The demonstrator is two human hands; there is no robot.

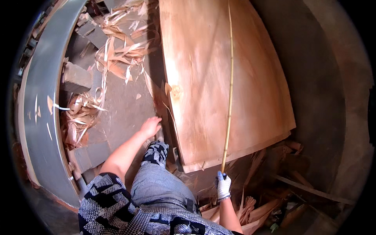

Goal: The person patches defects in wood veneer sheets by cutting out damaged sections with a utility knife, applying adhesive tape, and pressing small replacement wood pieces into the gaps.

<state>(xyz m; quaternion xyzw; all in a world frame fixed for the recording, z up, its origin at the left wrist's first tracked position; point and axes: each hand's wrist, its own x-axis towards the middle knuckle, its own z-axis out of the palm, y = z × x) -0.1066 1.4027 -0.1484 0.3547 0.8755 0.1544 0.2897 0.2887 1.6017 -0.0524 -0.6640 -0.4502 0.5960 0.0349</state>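
Note:
My right hand [224, 186], in a white and blue work glove, is closed round the lower end of a long thin bamboo pole [230, 86]. The pole runs away from me over a broad stack of wood veneer sheets [199, 113] and passes out at the top of the view. Bare and slightly curled, my left hand [151, 127] hangs beside the stack's left edge with nothing visible in it. Its fingers are partly apart. Whether the fingertips touch the stack's edge I cannot tell.
Long curled veneer strips [117, 58] litter the floor to the left, among grey blocks [76, 78]. A long grey-topped bench [41, 98] stands at far left. More wood scraps [258, 209] lie near right, past the stack's front edge. A wall [344, 78] rises at right.

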